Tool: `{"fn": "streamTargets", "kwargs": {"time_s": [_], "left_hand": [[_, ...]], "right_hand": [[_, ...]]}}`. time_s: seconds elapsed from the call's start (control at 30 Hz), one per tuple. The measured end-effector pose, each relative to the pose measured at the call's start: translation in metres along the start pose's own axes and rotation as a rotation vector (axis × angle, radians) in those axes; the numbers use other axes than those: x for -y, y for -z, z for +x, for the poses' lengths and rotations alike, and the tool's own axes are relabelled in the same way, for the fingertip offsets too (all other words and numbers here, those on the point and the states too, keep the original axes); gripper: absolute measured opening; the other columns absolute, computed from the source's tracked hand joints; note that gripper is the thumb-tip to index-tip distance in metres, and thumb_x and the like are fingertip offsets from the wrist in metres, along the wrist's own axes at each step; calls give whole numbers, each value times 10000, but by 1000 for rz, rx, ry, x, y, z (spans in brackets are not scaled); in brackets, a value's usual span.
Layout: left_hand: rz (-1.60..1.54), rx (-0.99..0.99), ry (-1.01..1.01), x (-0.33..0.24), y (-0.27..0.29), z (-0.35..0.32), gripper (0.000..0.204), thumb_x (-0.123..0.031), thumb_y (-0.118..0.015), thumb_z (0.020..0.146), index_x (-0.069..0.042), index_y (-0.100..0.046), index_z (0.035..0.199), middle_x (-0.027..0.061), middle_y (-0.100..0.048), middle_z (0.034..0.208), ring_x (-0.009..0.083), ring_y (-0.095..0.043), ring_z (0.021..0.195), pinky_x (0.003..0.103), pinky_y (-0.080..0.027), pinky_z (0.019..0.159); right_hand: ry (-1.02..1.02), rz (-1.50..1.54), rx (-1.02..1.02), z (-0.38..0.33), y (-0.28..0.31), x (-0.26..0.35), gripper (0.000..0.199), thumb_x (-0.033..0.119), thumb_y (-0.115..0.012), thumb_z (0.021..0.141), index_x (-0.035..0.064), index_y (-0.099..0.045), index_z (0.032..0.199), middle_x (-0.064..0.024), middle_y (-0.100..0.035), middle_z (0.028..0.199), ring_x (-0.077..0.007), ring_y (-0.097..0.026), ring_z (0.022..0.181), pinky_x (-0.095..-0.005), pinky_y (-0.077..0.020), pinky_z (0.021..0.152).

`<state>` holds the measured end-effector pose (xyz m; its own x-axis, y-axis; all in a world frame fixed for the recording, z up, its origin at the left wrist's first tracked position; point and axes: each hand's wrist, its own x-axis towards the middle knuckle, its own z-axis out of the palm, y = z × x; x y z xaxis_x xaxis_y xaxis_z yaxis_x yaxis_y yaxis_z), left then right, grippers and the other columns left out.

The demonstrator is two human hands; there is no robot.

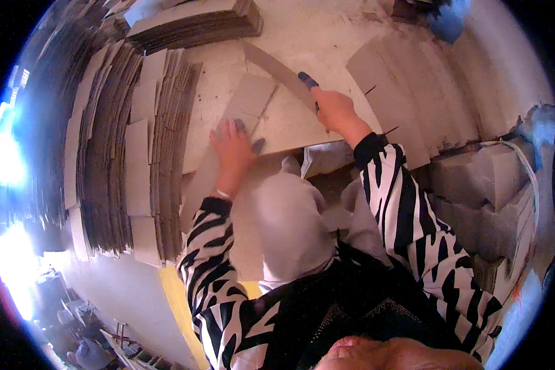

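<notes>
In the head view, holds a long cardboard strip [276, 69] by its near right end with the right hand [338, 114], apparently in a pinch between thumb and fingers. Cannot tell how firmly. Lies, this strip, over the middle of the pale table [327, 43], far and to the left of the right hand; runs lengthwise on a slant, from far left down to near right. Sits closer to the right hand than to the left hand [233, 148].

Rests the left hand, fingers loosely spread and curled around nothing, on the near end of a flat cardboard piece [251, 95]. Stretches, this piece, away from those fingers, far and slightly right, its long axis leaning against the strip's slant. Brings its far right corner close to the strip; cannot tell whether touching or just beside.

Has upright-edged cardboard stacks [143, 148] to the left, another pile [194, 24] at the far side and fanned sheets [407, 92] to the right, beyond the right hand. Wears black-and-white striped sleeves [394, 191] on both arms.
</notes>
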<state>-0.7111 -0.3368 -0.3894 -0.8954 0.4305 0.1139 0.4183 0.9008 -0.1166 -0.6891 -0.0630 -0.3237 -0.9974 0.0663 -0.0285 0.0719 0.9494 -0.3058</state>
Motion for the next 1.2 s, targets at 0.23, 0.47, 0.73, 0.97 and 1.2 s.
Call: {"fn": "streamTargets", "kwargs": {"time_s": [0.23, 0.47, 0.73, 0.97, 1.2], "left_hand": [[108, 9, -87, -11, -3, -44, 372, -163, -684, 666, -32, -653, 1013, 154, -530, 1256, 311, -487, 1178, 500, -360, 1014], [-358, -54, 180, 6, 23, 3, 296, -123, -597, 735, -33, -677, 1006, 140, -651, 922, 343, -600, 864, 408, -494, 755], [-1391, -21, 599, 22, 12, 28, 274, -121, -567, 783, 36, -688, 971, 168, -694, 819, 247, -639, 732, 329, -471, 695], [-1051, -45, 465, -24, 25, 18, 257, -121, -557, 787, 13, -690, 963, 158, -659, 737, 214, -598, 666, 340, -455, 650], [-1016, 237, 164, -44, 43, 16, 277, -161, -561, 789, 10, -656, 986, 190, -658, 863, 292, -635, 824, 392, -473, 719]], "right_hand": [[120, 92, -70, 7, 2, 17, 279, 64, -538, 801, 108, -547, 1076, -152, -656, 868, -372, -627, 831, -498, -470, 678], [167, 175, -198, -13, 16, 5, 220, 82, -536, 826, 89, -561, 1045, -183, -643, 851, -396, -608, 820, -504, -459, 672], [430, 316, -352, -18, -12, 26, 252, 49, -543, 752, 100, -596, 993, -135, -637, 811, -363, -627, 786, -470, -488, 641], [442, 176, -276, -11, -29, 28, 243, 65, -579, 753, 113, -599, 989, -103, -628, 828, -321, -641, 763, -441, -503, 613], [265, 55, 9, -14, -34, 10, 286, 64, -583, 746, 107, -568, 1029, -111, -653, 865, -342, -637, 829, -472, -487, 662]]}}
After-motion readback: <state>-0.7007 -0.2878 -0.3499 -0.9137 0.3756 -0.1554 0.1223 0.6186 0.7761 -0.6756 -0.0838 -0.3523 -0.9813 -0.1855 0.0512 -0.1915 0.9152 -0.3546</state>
